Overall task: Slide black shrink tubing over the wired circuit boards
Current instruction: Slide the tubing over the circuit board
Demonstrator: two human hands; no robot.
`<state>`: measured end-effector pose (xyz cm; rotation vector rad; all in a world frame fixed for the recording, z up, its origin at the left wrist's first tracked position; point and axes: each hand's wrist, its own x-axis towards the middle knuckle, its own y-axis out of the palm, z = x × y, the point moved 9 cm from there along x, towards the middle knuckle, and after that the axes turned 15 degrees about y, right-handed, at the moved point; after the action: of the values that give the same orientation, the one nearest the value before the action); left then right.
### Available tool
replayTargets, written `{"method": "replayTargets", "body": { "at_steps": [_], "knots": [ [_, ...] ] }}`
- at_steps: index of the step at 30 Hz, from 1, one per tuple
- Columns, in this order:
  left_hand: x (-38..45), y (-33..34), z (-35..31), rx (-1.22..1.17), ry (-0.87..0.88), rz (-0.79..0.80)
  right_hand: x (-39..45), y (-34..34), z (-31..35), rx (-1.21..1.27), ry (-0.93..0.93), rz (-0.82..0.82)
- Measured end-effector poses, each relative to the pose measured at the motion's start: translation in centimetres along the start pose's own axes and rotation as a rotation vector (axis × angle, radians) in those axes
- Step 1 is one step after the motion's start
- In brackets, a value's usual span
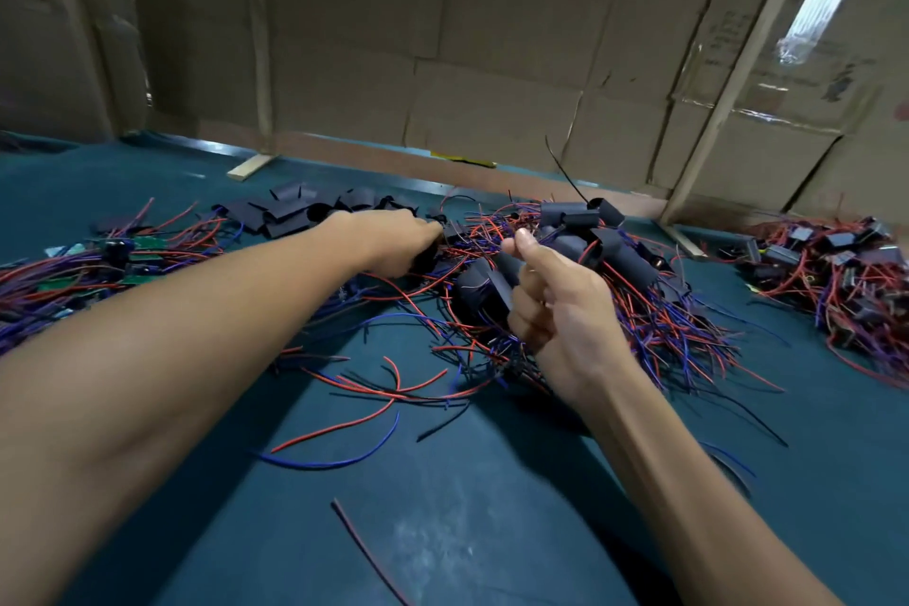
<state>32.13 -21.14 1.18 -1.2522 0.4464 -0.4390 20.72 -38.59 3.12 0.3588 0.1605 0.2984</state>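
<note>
The job looks partly done, with plenty left on both sides of the dark green cloth-covered bench. At the left edge lies a heap of bare green circuit boards with red and blue wires, none of them sleeved as far as can be seen. Behind the left arm sits a scatter of flat, cut lengths of black shrink tubing, unused. In the middle, a mound of boards already wrapped in black tubing trails red and blue leads toward the viewer, and a second, similar pile of sleeved units rests well apart at the far right; these two heaps appear to be the finished work. The left hand reaches forward, fingers curled around something dark at the edge of the central mound, though exactly what it grips cannot be told. The right hand is raised just beside it, thumb up and fingers curled round a black-sleeved board whose wires hang below. The two hands stand near each other but apart. Judging by the unsleeved heap and spare tubing, a fair share remains.
</note>
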Motion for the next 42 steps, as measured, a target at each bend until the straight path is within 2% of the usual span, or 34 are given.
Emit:
{"method": "replayTargets", "body": {
  "at_steps": [3, 6, 8, 10, 12, 14, 17, 19, 24, 27, 31, 39, 42],
  "knots": [
    [-0.2, 1.0, 1.0, -0.059, -0.006, 0.064, -0.1, 0.3, 0.1, -0.007, -0.009, 0.010],
    [-0.1, 0.8, 1.0, -0.109, 0.041, -0.012, -0.2, -0.2, 0.8, 0.035, -0.031, -0.024],
    [-0.4, -0.6, 0.9, -0.115, 0.041, -0.132, -0.3, -0.4, 0.9, 0.051, -0.041, -0.041],
    [-1.7, -2.9, 1.1, -0.106, -0.027, -0.324, -0.2, -0.5, 0.7, 0.058, -0.043, -0.048],
    [-3.6, -4.8, 1.1, -0.273, -0.118, -0.584, -0.2, -0.2, 0.6, 0.060, -0.052, -0.042],
    [-4.9, -5.9, -0.6, -0.503, -0.088, -0.790, -0.2, 0.0, 0.5, 0.041, -0.076, -0.044],
    [-6.0, -7.2, -6.9, -0.509, 0.170, -0.884, -0.4, 0.2, 0.6, -0.047, -0.134, -0.066],
    [-7.0, -7.2, -9.5, -0.472, 0.233, -0.970, -0.8, 0.3, 1.0, -0.132, -0.203, -0.103],
    [-10.0, -6.2, -9.0, -0.564, 0.033, -1.247, -1.9, 0.5, 1.8, -0.329, -0.337, -0.211],
    [-10.8, -6.0, -8.5, -0.543, -0.042, -1.249, -2.1, 0.6, 1.8, -0.472, -0.381, -0.240],
    [-10.5, -6.2, -9.9, -0.446, 0.024, -1.202, -2.4, 1.4, 1.5, -0.540, -0.428, -0.188],
    [-9.8, -6.1, -10.6, -0.339, 0.053, -1.043, -1.6, 1.0, 0.7, -0.517, -0.376, -0.163],
    [-9.9, -6.2, -10.8, -0.213, 0.061, -0.989, -0.9, 1.0, 0.2, -0.434, -0.280, -0.105]
  ]
}}
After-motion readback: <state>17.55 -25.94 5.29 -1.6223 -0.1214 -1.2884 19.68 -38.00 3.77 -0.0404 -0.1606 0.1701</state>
